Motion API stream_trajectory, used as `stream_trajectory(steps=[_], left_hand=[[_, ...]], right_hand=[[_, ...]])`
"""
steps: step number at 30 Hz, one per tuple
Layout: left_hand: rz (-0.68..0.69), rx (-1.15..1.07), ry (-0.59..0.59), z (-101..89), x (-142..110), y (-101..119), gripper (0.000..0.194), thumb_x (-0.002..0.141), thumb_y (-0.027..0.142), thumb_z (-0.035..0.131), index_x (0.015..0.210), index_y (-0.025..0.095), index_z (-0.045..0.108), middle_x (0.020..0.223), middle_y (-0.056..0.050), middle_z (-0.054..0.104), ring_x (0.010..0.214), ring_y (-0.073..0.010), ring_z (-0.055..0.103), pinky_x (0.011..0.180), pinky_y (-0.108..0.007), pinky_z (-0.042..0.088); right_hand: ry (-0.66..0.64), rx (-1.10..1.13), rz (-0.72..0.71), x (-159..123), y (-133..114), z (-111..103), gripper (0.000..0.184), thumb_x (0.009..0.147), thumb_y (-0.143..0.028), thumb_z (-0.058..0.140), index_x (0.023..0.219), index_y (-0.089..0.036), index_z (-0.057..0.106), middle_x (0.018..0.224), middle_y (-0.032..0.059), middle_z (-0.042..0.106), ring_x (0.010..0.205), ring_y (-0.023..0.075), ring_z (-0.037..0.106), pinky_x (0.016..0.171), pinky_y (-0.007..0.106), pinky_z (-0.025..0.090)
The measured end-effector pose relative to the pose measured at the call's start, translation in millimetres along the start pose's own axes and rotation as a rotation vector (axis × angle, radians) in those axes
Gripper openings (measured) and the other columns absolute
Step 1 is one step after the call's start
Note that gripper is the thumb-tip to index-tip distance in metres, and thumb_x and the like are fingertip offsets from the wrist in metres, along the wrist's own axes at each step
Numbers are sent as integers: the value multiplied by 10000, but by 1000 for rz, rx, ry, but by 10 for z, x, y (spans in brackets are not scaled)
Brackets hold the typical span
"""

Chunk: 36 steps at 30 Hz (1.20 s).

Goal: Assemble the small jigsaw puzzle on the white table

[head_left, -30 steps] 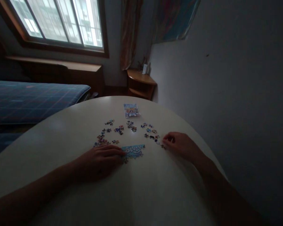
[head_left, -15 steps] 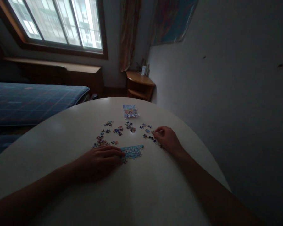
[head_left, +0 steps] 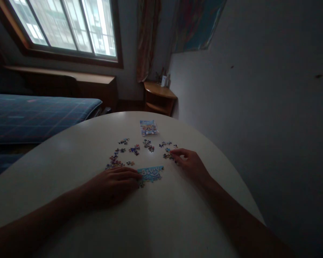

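Observation:
My left hand [head_left: 114,184] lies flat on the table with its fingers stretched out, the tips on the left edge of a partly joined jigsaw puzzle [head_left: 151,173]. That section is light blue with big white lettering, and its left end is covered by the fingers. To the right, my right hand [head_left: 187,161] has thumb and forefinger pinched together at a small light-blue puzzle piece [head_left: 168,150]. Several loose pieces sit around and under this hand, some hidden by it. Beyond the left hand, more loose pieces [head_left: 115,161] form a curved row.
A small printed picture sheet [head_left: 149,128] lies near the far side of the round white table [head_left: 70,150]. More pieces [head_left: 134,149] are scattered mid-table. A bed with a plaid mattress [head_left: 40,116] is at the left, a wooden corner shelf [head_left: 160,90] behind, a wall to the right.
My right hand has moved left and inward from the outer right end of the loose pieces. A piece now sits farther back, just above its fingers. The left hand has stayed put.

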<state>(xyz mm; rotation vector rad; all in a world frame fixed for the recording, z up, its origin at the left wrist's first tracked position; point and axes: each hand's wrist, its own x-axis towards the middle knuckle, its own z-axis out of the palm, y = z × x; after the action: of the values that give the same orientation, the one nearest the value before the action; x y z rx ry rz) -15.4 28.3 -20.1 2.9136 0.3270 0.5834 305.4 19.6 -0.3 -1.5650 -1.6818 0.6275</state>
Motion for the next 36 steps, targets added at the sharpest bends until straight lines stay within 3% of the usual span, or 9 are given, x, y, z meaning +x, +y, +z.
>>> stream_trajectory(steps=[9, 15, 27, 36], left_hand=[[3, -5, 4, 11, -7, -12, 298, 918, 135, 523, 1188, 220, 615, 1285, -76, 655, 1205, -214, 595, 1053, -387, 491], [8, -7, -21, 29, -29, -34, 329, 923, 136, 517, 1232, 214, 597, 1324, -86, 629, 1241, -229, 570, 1063, -415, 483], [-2, -16, 9, 29, -12, -23, 305, 907, 123, 533, 1182, 219, 622, 1294, -81, 650, 1209, -221, 594, 1048, -399, 494], [-1, -20, 4, 19, -10, -8, 297, 913, 133, 531, 1184, 218, 619, 1284, -81, 654, 1207, -220, 594, 1053, -392, 490]], right_hand=[[-178, -22, -64, -117, -148, -7, 165, 859, -314, 654, 945, -214, 753, 947, 56, 768, 892, 204, 703, 833, 354, 517], [-345, -98, -191, -199, -264, 26, 142, 859, -249, 649, 933, -222, 767, 855, 23, 766, 802, 160, 686, 812, 314, 500], [-394, -166, -260, -258, -270, 128, 151, 858, -243, 646, 945, -204, 763, 793, 17, 737, 695, 125, 651, 711, 253, 467], [-432, -392, -282, -312, -380, 76, 240, 762, -347, 791, 967, -241, 725, 889, 13, 710, 849, 183, 648, 864, 356, 390]])
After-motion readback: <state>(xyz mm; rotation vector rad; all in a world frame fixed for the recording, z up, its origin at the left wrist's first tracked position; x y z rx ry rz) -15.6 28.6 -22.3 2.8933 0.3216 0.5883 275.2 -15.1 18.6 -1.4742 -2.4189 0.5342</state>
